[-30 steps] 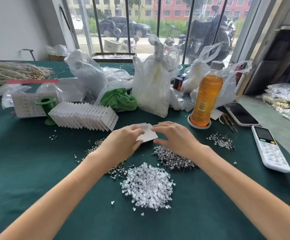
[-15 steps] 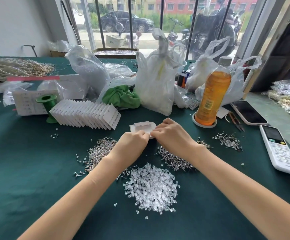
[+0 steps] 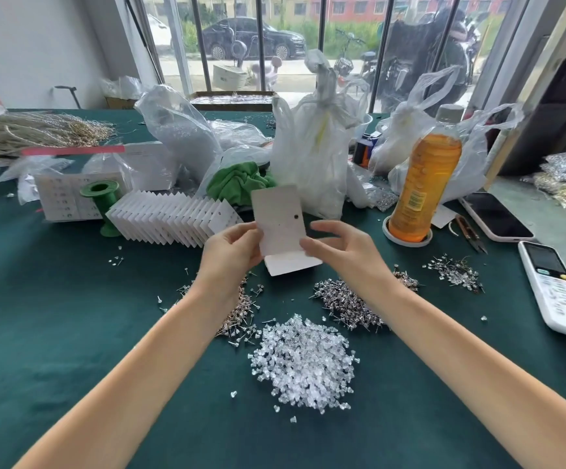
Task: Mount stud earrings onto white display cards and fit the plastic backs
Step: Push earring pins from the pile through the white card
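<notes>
A white display card (image 3: pixel 279 220) stands upright above the green table, pinched at its lower edges between my left hand (image 3: pixel 232 253) and my right hand (image 3: pixel 340 250). It has a small dark hole near its right edge. Another white card (image 3: pixel 291 265) lies flat just beneath it. Stud earrings lie in heaps: one (image 3: pixel 349 304) under my right wrist, one (image 3: pixel 241 314) beside my left wrist, and a smaller one (image 3: pixel 455 272) to the right. A pile of clear plastic backs (image 3: pixel 305 362) sits between my forearms.
A fanned row of white cards (image 3: pixel 173 220) lies left of my hands beside a green spool (image 3: pixel 100 198). An orange drink bottle (image 3: pixel 421 184), scissors (image 3: pixel 471 233), a phone (image 3: pixel 496 216) and a white handset (image 3: pixel 560 291) stand on the right. Plastic bags (image 3: pixel 312 147) crowd the back.
Both hands were pressed down on the cards on the table. They have now lifted one card upright off the stack, and the view has moved closer.
</notes>
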`<state>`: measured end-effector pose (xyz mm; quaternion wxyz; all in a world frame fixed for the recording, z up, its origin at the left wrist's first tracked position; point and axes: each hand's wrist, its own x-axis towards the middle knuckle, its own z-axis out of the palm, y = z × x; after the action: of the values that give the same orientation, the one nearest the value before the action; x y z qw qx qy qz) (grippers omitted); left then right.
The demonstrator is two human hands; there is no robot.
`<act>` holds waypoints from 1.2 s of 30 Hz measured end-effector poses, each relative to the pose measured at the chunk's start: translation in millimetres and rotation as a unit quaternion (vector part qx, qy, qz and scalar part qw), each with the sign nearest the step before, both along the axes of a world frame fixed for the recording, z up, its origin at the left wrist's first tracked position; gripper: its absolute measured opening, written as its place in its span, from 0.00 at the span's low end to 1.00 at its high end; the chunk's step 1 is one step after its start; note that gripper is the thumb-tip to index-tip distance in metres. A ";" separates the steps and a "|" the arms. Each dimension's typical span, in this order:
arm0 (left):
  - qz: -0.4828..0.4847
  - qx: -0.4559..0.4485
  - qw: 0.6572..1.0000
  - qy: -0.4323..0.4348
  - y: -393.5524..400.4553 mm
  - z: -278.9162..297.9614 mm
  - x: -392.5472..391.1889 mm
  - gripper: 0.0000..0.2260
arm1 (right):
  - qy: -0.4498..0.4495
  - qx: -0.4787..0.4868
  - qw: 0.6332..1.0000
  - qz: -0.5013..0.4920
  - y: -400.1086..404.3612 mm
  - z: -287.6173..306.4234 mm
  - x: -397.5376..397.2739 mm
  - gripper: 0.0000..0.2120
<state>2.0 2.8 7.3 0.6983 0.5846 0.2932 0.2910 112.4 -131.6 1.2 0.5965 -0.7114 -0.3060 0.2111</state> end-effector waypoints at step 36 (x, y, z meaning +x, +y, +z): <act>-0.007 0.570 0.794 0.212 76.1 -38.6 -96.3 0.35 | -0.462 -0.186 0.854 0.151 52.4 -25.7 -66.2 0.12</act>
<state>-94.3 78.9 -31.2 0.1605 0.9259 0.2105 0.2694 46.2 -79.2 -24.5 0.2044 -0.7695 -0.6050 -0.0011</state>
